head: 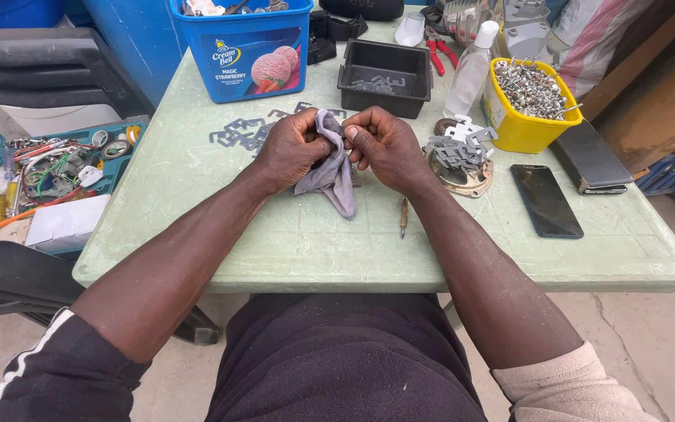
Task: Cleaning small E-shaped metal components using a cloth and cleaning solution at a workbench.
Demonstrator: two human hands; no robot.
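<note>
I see both hands meet above the tabletop (pixel 197 211): left hand (pixel 291 148) and right hand (pixel 384 144) each pinch the grey cloth (pixel 331 176) shut, bunching it between them, its tail hanging free.

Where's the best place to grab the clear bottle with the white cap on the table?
Grip the clear bottle around its mid body, coming from the front left. It stands roughly upright, leaning a little; the yellow tub crowds its right side and the black tray sits to its left, so approach is probably tight.
</note>
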